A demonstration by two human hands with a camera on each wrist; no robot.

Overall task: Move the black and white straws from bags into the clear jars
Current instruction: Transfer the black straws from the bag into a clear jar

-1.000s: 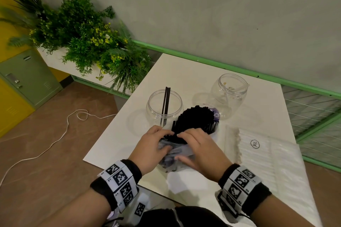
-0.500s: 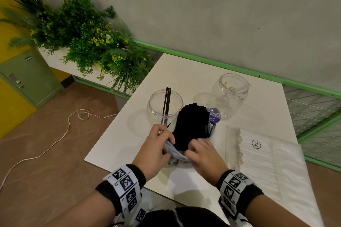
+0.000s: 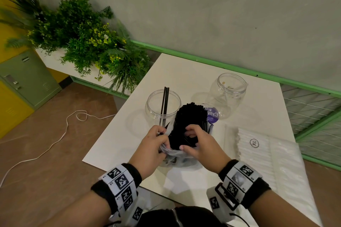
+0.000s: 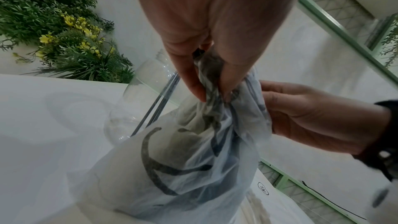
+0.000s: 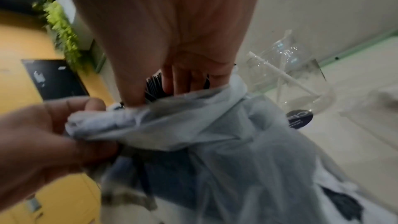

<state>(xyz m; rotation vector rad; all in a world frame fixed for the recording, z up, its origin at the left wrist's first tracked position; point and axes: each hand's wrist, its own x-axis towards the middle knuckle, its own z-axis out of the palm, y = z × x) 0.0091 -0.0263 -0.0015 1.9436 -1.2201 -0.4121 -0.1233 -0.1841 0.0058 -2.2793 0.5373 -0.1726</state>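
At the bag's mouth, the left hand (image 3: 150,148) pinches the bunched rim of the thin plastic bag (image 4: 189,168), while the right hand (image 3: 200,143) curls its fingers round the black straws (image 3: 191,116) standing in it. If the bundle is pulled carelessly, loose straws may spill or knock the near jar (image 3: 163,106), which already holds three. Around lie the white table (image 3: 184,72), the far jar (image 3: 229,90), the white straws' bag (image 3: 262,155), plants (image 3: 83,42) and a grey wall.
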